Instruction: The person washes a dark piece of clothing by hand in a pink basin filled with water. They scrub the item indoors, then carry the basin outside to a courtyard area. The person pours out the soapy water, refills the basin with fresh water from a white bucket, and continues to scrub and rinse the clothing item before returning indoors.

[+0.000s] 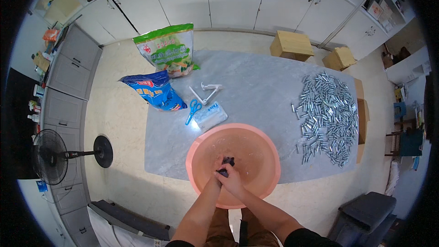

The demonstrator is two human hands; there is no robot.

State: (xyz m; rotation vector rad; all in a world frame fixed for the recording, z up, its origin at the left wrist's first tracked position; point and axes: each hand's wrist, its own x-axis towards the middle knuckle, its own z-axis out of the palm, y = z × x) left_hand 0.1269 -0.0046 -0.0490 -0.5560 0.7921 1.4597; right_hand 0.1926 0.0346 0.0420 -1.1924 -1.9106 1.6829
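A pink plastic basin [193,148] stands at the near edge of the grey marbled table, with what looks like water glinting inside. Down in it, my left hand [219,168] and my right hand [232,181] are pressed together, fingers closed. Between them is a small, dark, crumpled cloth [228,160], partly hidden by my fingers; its exact kind does not show. Just beyond the basin lie a white-and-blue soft packet [211,116] and blue-handled scissors [194,111]. A white folding bracket-like stand [206,95] lies behind them.
A blue bag [155,92] and a green-and-white bag [171,55] stand at the table's far left. Many metal bolt-like pieces [327,119] are heaped on the right. Wooden boxes [292,45] are beyond the far edge; a black fan [51,156] stands left.
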